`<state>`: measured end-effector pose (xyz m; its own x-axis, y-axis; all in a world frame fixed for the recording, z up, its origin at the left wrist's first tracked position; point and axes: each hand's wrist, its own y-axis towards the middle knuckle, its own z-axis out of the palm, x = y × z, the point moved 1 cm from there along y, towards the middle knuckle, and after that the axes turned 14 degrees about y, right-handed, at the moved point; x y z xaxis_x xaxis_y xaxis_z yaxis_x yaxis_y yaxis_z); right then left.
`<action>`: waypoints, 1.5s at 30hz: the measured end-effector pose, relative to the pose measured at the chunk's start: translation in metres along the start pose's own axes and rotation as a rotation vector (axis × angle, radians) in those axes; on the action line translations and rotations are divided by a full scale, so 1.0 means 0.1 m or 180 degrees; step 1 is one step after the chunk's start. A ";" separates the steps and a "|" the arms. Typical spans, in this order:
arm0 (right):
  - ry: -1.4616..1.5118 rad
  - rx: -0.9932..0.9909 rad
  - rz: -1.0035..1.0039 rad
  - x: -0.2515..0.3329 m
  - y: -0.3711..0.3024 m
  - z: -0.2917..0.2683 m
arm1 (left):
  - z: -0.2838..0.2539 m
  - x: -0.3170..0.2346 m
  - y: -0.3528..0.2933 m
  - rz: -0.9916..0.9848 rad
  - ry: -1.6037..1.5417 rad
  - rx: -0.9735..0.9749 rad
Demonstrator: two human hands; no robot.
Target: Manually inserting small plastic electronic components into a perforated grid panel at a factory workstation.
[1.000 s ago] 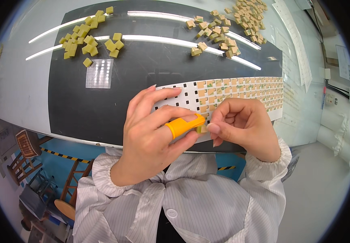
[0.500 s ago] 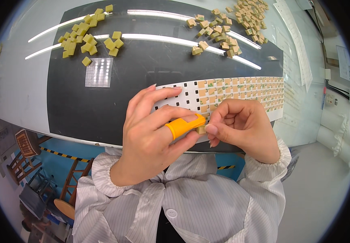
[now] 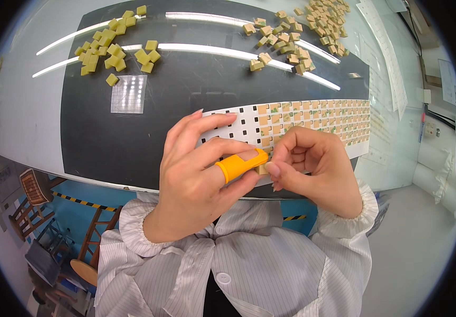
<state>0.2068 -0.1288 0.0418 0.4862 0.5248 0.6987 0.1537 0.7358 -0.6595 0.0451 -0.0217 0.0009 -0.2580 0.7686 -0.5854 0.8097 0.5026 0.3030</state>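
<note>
A small tan and yellowish block (image 3: 262, 169) is gripped between the thumb and index finger of my left hand (image 3: 188, 174). That index finger wears a yellow finger sleeve (image 3: 233, 167), and the other fingers of this hand stretch over a white sheet (image 3: 250, 127) with black square holes. Thumb and index finger of my right hand (image 3: 318, 166) are pinched together at the block's right edge; whatever lies between them is too small to make out. Rows of tan pieces (image 3: 276, 129) cover the sheet's right part, some of them hidden behind my right hand.
Loose yellow-green blocks (image 3: 109, 36) lie at the far left of the black mat (image 3: 112, 137), near a clear gridded square (image 3: 128, 95). Many tan-faced blocks (image 3: 328, 24) are heaped at the far right. Wooden chairs (image 3: 32, 211) stand beyond the table's left front edge.
My right hand has shifted very slightly up and to the left beside the block. My left hand keeps its hold. A person at the lower left background has moved a little.
</note>
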 end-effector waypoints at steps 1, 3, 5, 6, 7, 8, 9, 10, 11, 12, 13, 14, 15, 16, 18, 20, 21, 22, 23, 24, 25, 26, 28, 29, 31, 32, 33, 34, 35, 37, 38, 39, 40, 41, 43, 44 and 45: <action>-0.0397 0.0030 -0.0270 -0.02 -0.01 0.01 | 0.00 0.00 0.00 0.0010 0.0006 0.0011; -0.0791 0.0060 -0.0540 -0.02 -0.01 0.04 | 0.01 0.00 0.01 0.0015 0.0018 -0.0004; -0.0683 -0.0057 -0.0285 -0.02 0.00 0.06 | 0.01 0.00 0.00 0.0016 0.0036 -0.0020; -0.0687 -0.0057 -0.0288 -0.03 0.00 0.04 | 0.01 0.00 0.00 0.0013 0.0018 -0.0005; -0.0617 -0.0148 -0.0576 -0.05 0.00 0.02 | 0.01 0.00 0.01 0.0008 0.0001 0.0009; -0.0545 -0.0236 -0.0863 -0.05 0.00 -0.01 | 0.01 0.00 0.01 0.0006 0.0004 0.0003; -0.0548 -0.0241 -0.0865 -0.06 -0.02 -0.03 | 0.01 -0.01 0.01 0.0019 0.0002 -0.0002; -0.0841 -0.0055 -0.1054 -0.06 -0.05 -0.05 | 0.01 -0.01 0.01 0.0031 0.0002 -0.0007; -0.1135 0.0133 -0.1242 -0.07 -0.06 -0.05 | 0.01 -0.01 0.01 0.0033 -0.0001 -0.0008; -0.1131 0.0134 -0.1241 -0.08 -0.05 -0.05 | 0.01 -0.01 0.01 0.0013 -0.0002 -0.0014; -0.1390 0.0196 -0.1420 -0.08 -0.03 -0.05 | 0.01 -0.01 0.01 -0.0006 -0.0002 -0.0019; -0.1649 0.0258 -0.1600 -0.08 -0.02 -0.05 | 0.01 -0.01 0.01 -0.0007 0.0001 -0.0016; -0.1651 0.0255 -0.1604 -0.08 -0.03 -0.06 | 0.02 -0.01 0.01 0.0011 0.0009 -0.0032; -0.1572 0.0194 -0.1550 -0.08 -0.03 -0.07 | 0.02 -0.01 0.01 0.0030 0.0018 -0.0048; -0.1493 0.0137 -0.1498 -0.08 -0.03 -0.07 | 0.01 -0.01 0.01 0.0032 0.0010 -0.0045; -0.1514 0.0195 -0.1292 -0.05 -0.03 -0.07 | 0.02 -0.01 0.01 0.0029 0.0004 -0.0039; -0.1512 0.0194 -0.1291 -0.04 -0.03 -0.06 | 0.02 -0.01 0.01 0.0034 0.0013 -0.0042; -0.1563 0.0085 -0.1319 -0.04 -0.02 -0.03 | 0.01 -0.01 0.01 0.0040 0.0021 -0.0045; -0.1614 -0.0026 -0.1346 -0.03 -0.02 -0.01 | 0.01 -0.01 0.01 0.0042 0.0019 -0.0042; -0.1612 -0.0028 -0.1345 -0.01 -0.02 0.01 | 0.01 0.00 0.01 0.0037 0.0009 -0.0047; -0.1571 -0.0098 -0.1243 0.00 -0.03 0.02 | 0.01 0.00 0.00 0.0031 -0.0002 -0.0052; -0.1530 -0.0168 -0.1140 0.00 -0.03 0.03 | 0.02 0.00 0.00 0.0032 -0.0004 -0.0048; -0.1511 -0.0318 -0.1265 -0.04 -0.05 0.03 | 0.02 0.00 -0.01 0.0021 0.0020 -0.0053; -0.1491 -0.0463 -0.1390 -0.06 -0.05 0.03 | 0.03 0.00 -0.01 0.0022 0.0015 -0.0053; -0.1718 -0.0707 -0.1707 -0.13 -0.03 -0.02 | 0.03 -0.01 -0.01 -0.0010 0.0029 -0.0048; -0.1941 -0.0957 -0.2024 -0.15 -0.03 -0.04 | 0.03 -0.01 0.00 -0.0014 0.0031 -0.0051; -0.1946 -0.0965 -0.2021 -0.17 -0.04 -0.04 | 0.03 -0.02 0.00 -0.0006 0.0025 -0.0034; -0.2144 -0.1000 -0.2135 -0.19 -0.06 -0.03 | 0.04 -0.02 0.00 0.0003 0.0018 -0.0016; -0.2342 -0.1035 -0.2247 -0.20 -0.07 -0.03 | 0.04 -0.03 0.01 0.0007 0.0009 -0.0017; -0.2448 -0.1054 -0.2388 -0.26 -0.05 0.02 | 0.04 -0.02 0.00 -0.0031 0.0034 -0.0041; -0.2558 -0.1086 -0.2531 -0.29 -0.04 0.03 | 0.04 -0.01 0.00 -0.0044 0.0047 -0.0039; -0.2567 -0.1101 -0.2529 -0.30 -0.06 0.04 | 0.04 -0.02 0.00 -0.0026 0.0029 -0.0035; -0.2636 -0.1169 -0.2567 -0.32 -0.08 0.04 | 0.04 -0.02 0.01 -0.0008 0.0013 -0.0031; -0.2704 -0.1237 -0.2606 -0.32 -0.09 0.05 | 0.04 -0.02 0.01 0.0000 0.0002 -0.0034; -0.2673 -0.1228 -0.2613 -0.32 -0.07 0.05 | 0.05 -0.02 0.01 0.0014 0.0016 -0.0035; -0.2644 -0.1220 -0.2621 -0.31 -0.06 0.05 | 0.05 -0.01 0.01 0.0015 0.0017 -0.0035; -0.2645 -0.1217 -0.2624 -0.31 -0.06 0.05 | 0.05 -0.01 0.00 0.0005 0.0013 -0.0054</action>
<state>0.1867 -0.1474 0.0252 -0.5490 0.1786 0.8165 0.4654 0.8768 0.1211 0.0482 -0.0243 -0.0022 -0.2591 0.7710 -0.5818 0.8010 0.5081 0.3167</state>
